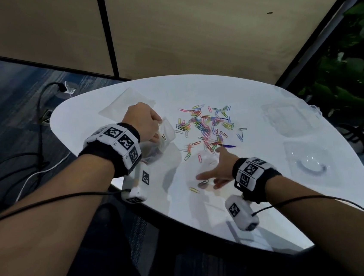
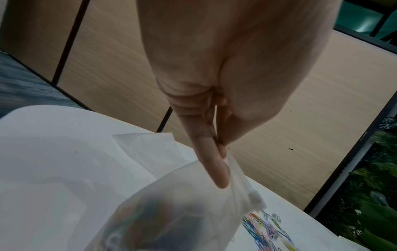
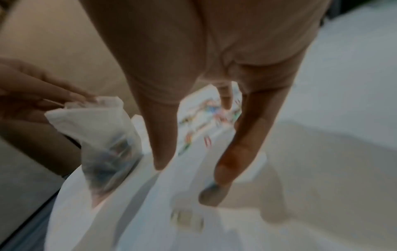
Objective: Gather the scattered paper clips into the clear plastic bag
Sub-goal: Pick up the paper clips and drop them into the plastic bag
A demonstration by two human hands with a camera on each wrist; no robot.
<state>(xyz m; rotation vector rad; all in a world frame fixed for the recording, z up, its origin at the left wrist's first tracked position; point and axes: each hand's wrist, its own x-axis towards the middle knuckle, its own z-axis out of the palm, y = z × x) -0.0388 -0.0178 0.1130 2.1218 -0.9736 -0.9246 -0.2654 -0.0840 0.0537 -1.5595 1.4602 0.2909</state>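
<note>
The clear plastic bag (image 1: 165, 137) hangs at the left side of the white table (image 1: 251, 99), its mouth pinched between the thumb and fingers of the left hand (image 1: 146, 123). In the left wrist view a blurred mass of coloured clips shows through the bag's lower half, and the forefinger lies along the film near its rim. Just to its right, the paper clips (image 1: 206, 126) lie spread over the middle of the tabletop in a loose heap of pink, blue, yellow and green, with a few strays nearer the person: a green one (image 1: 187, 156), a yellow one (image 1: 194, 190) and a dark one (image 1: 203, 182).

The right hand (image 1: 219, 170) hovers low over the near part of the table, fingers spread and mostly straight, holding nothing that I can see; the right wrist view is too smeared to say whether a fingertip touches the surface.

Behind the left hand a second flat plastic sheet (image 1: 127, 100) rests on the table. Toward the right edge sit two clear plastic trays (image 1: 286, 117). Both wrists wear black bands with white marker blocks (image 1: 121, 142).
</note>
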